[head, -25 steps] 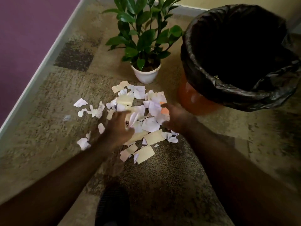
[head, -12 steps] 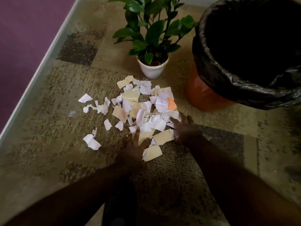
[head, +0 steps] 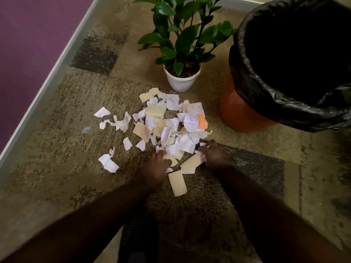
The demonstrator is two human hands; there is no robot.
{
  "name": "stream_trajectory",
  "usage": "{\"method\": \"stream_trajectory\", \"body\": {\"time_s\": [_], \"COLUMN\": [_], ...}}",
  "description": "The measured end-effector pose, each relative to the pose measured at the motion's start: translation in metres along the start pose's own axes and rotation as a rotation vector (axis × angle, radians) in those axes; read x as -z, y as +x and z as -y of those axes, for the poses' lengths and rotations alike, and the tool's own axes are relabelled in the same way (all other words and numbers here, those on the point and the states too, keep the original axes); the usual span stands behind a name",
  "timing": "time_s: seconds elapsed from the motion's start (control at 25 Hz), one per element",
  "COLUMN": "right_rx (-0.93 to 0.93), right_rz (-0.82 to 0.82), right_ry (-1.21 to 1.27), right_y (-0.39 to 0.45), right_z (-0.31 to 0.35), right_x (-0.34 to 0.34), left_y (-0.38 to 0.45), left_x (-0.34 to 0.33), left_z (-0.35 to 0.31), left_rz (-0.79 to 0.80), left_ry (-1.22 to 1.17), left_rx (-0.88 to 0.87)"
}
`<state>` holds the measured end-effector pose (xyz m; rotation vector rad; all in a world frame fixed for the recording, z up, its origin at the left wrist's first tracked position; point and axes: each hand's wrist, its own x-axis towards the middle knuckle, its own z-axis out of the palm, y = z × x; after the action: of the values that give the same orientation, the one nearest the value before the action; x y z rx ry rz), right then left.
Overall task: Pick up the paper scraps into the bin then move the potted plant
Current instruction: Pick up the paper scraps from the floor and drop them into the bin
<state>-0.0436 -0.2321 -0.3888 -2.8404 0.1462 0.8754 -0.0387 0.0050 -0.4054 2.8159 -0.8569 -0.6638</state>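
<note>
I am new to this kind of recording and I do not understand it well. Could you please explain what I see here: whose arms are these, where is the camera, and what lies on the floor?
The camera sits on a person's head and looks down, so the two arms are that person's own. No robot is involved. The left hand and the right hand reach down to the near edge of a pile of paper scraps on a patterned carpet. The right hand's fingers curl round some scraps; the left hand is blurred, so its hold is unclear. Behind the pile stands a potted plant in a white pot. To the right is an orange bin lined with a black bag, where the scraps should go.
</note>
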Motion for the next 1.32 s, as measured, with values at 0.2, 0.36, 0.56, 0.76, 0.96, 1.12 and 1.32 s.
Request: {"method": "stream_trajectory", "body": {"time_s": [0.2, 0.36, 0.56, 0.76, 0.96, 1.12, 1.32], "right_rx": [0.125, 0.069, 0.056, 0.199, 0.283, 0.309, 0.347], "right_rz": [0.043, 0.003, 0.046, 0.063, 0.105, 0.097, -0.139], "right_ry": [-0.072, 0.031, 0.186, 0.213, 0.336, 0.394, 0.551], "right_y": [0.0, -0.004, -0.004, -0.024, -0.073, -0.108, -0.142], "right_z": [0.003, 0.003, 0.008, 0.013, 0.011, 0.009, -0.01], "right_x": [-0.001, 0.01, 0.048, 0.121, 0.196, 0.245, 0.299], "left_y": [0.007, 0.011, 0.026, 0.025, 0.013, -0.005, -0.005], "left_x": [0.013, 0.021, 0.047, 0.104, 0.204, 0.275, 0.325], "left_z": [0.004, 0.011, 0.007, -0.009, -0.038, -0.051, -0.087], "left_rz": [0.128, 0.129, 0.132, 0.062, -0.061, -0.199, -0.527], "left_ry": [0.081, 0.054, 0.095, 0.029, -0.035, -0.094, -0.3], "left_rx": [-0.012, -0.016, 0.039, 0.154, 0.119, 0.018, -0.108]}}
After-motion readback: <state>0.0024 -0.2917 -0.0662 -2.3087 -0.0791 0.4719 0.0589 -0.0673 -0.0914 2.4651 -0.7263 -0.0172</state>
